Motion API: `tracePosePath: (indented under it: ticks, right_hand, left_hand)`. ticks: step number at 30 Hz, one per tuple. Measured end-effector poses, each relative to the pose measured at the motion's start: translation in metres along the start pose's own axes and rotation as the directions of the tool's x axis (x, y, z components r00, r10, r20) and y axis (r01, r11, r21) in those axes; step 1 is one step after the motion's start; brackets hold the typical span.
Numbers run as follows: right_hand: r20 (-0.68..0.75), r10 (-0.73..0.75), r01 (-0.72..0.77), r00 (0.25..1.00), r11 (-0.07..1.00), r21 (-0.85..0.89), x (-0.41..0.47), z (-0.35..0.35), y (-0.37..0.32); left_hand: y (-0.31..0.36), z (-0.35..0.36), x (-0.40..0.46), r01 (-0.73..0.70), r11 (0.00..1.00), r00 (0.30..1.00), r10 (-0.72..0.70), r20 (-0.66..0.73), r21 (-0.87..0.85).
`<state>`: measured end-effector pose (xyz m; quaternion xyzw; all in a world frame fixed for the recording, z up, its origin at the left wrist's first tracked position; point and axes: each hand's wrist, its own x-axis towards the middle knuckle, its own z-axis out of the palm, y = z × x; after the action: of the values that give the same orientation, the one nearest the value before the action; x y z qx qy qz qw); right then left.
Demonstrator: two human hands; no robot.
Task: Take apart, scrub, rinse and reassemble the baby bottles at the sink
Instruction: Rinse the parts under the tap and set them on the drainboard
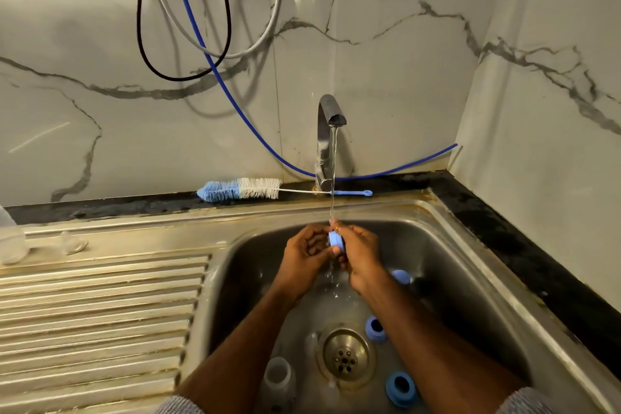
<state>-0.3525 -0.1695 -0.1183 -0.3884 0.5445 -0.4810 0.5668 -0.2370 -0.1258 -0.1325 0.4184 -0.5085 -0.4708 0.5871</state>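
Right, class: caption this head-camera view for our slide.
Both hands rinse a blue bottle ring under the running tap.
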Motion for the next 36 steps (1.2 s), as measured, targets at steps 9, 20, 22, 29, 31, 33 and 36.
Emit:
tracePosePath:
  ticks: [9, 20, 22, 29, 31, 33, 36]
  right_hand:
    - [0.299, 0.009, -0.078, 0.954, 0.973, 0.218, 0.009, -0.020, -0.009]
    - [0.158, -0.095, 0.084, 0.983, 0.994, 0.073, 0.000, -0.008, -0.008]
    - [0.159, -0.053, 0.030, 0.986, 0.989, 0.144, -0.003, -0.007, -0.009]
    - [0.345, -0.024, -0.028, 0.938, 0.989, 0.146, 0.009, -0.023, -0.011]
    - [0.373, -0.035, -0.015, 0.927, 0.991, 0.131, 0.009, -0.028, -0.010]
    - [0.370, -0.052, 0.019, 0.928, 0.996, 0.092, 0.008, -0.028, -0.007]
    - [0.319, -0.061, 0.056, 0.946, 0.998, 0.026, 0.006, -0.020, -0.004]
  left_hand:
    - [0.009, 0.004, 0.000, 0.197, 0.867, 0.976, -0.216, 0.011, -0.459]
    - [0.018, 0.003, -0.001, 0.237, 0.845, 0.964, -0.267, 0.006, -0.480]
    - [0.019, 0.004, -0.002, 0.231, 0.853, 0.967, -0.255, 0.011, -0.469]
    - [0.017, 0.005, 0.002, 0.287, 0.774, 0.938, -0.345, 0.004, -0.564]
    - [0.016, 0.007, 0.003, 0.290, 0.770, 0.934, -0.356, -0.006, -0.568]
    - [0.014, 0.009, 0.003, 0.289, 0.774, 0.931, -0.365, -0.025, -0.563]
    - [0.011, 0.008, 0.004, 0.286, 0.790, 0.929, -0.368, -0.046, -0.543]
